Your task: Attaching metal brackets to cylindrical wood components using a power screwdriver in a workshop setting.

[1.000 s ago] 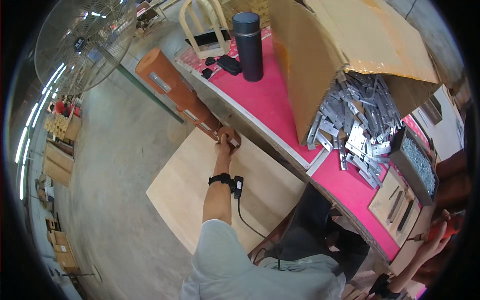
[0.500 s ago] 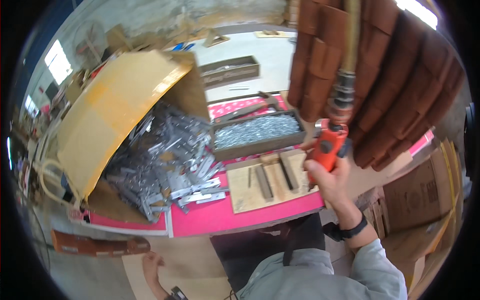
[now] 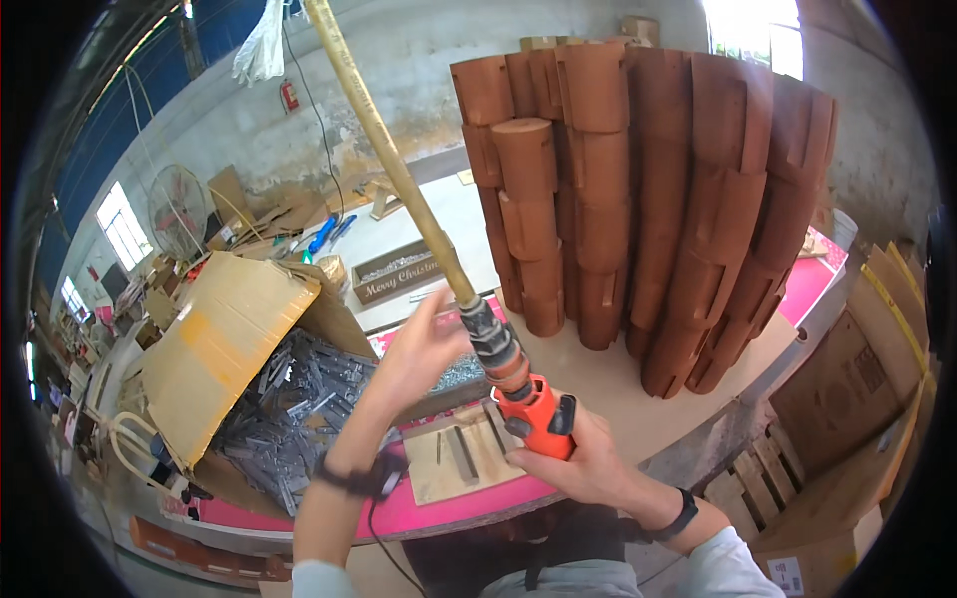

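My right hand (image 3: 588, 463) grips an orange, pistol-like power driver (image 3: 546, 424), its dark collar tilted up to the left. A yellowish hose (image 3: 384, 149) runs up from that collar. My left hand (image 3: 419, 344), blurred, is raised beside the collar with its fingers stretched out; whether it touches the driver I cannot tell. Behind it, a tray of small silvery screw-like pieces (image 3: 461, 375) is partly hidden. Below the hands lies a pale wooden board (image 3: 427, 480) with dark strips on it. A tipped cardboard box (image 3: 224, 329) spills grey metal pieces (image 3: 289, 399) to the left.
Tall stacks of reddish-brown curved pieces (image 3: 663, 209) stand at the right of the table. Another dark wooden tray (image 3: 384, 284) sits farther back. Cardboard cartons (image 3: 832, 384) and a wooden pallet (image 3: 766, 478) are at the right. A brown piece (image 3: 204, 551) lies low at the left.
My left hand has risen from beside the brown piece at lower left to the driver's collar. The driver now leans left in my right hand. The view has shifted, showing more of the brown stacks.
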`<control>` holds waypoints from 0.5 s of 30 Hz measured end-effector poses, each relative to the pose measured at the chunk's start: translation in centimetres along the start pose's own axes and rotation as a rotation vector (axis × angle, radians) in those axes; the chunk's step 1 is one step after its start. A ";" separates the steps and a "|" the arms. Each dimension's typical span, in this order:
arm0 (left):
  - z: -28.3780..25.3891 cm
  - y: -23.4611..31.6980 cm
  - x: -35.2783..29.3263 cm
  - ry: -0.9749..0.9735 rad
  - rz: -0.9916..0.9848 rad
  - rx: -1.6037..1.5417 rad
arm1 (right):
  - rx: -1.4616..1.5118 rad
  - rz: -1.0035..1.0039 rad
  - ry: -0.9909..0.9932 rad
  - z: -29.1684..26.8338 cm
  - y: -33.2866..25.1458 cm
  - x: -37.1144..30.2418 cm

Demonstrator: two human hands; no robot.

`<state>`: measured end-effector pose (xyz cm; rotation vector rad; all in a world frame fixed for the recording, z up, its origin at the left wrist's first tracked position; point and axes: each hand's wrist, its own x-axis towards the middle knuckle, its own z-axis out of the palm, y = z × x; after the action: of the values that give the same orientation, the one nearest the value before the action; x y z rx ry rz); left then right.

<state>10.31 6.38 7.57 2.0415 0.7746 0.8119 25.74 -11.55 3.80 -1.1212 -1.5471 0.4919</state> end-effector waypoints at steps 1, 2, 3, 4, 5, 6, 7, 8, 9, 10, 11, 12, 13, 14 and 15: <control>0.5 1.0 3.3 -0.011 -0.011 -0.060 | -0.014 -0.025 0.029 -0.7 -0.6 -0.4; 1.5 1.7 6.7 0.068 0.046 0.010 | -0.023 -0.034 0.036 -1.2 -1.1 -0.8; 2.5 2.7 9.5 0.156 0.104 0.082 | -0.036 -0.061 0.057 -1.8 -1.7 -1.3; 3.2 1.9 12.5 0.284 0.134 0.143 | -0.014 -0.062 0.039 -2.5 -0.6 -0.2; 3.7 2.9 14.3 0.400 0.238 0.278 | -0.018 -0.073 0.036 -3.0 -0.8 -0.5; 4.2 4.1 15.3 0.408 0.247 0.276 | -0.038 -0.070 0.044 -3.3 -0.9 -0.9; 4.8 5.2 16.1 0.531 0.227 0.368 | -0.056 -0.066 0.049 -3.5 -1.0 -1.2; 5.3 6.0 17.0 0.638 0.210 0.453 | -0.064 -0.065 0.058 -3.8 -0.9 -1.4; 5.4 6.8 17.7 0.637 0.216 0.515 | -0.055 -0.016 0.058 -4.0 -0.8 -1.7; 5.5 7.0 18.2 0.633 0.220 0.512 | -0.044 0.033 0.057 -4.2 -0.7 -1.9; 5.3 7.1 18.8 0.590 0.201 0.550 | -0.045 0.032 0.059 -4.3 -0.7 -1.9; 5.3 7.1 19.1 0.546 0.180 0.589 | -0.053 0.017 0.077 -4.3 -0.6 -2.0; 5.4 7.1 19.2 0.545 0.181 0.590 | -0.060 0.002 0.095 -4.2 -0.7 -2.1; 5.3 7.2 19.3 0.567 0.179 0.601 | -0.059 -0.001 0.093 -4.2 -0.6 -2.0; 5.2 7.2 19.3 0.589 0.176 0.613 | -0.079 -0.027 0.102 -4.1 -0.7 -2.0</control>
<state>27.74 14.86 16.36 2.4505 1.3038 1.4511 29.17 -14.60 4.53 -1.1663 -1.5015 0.3529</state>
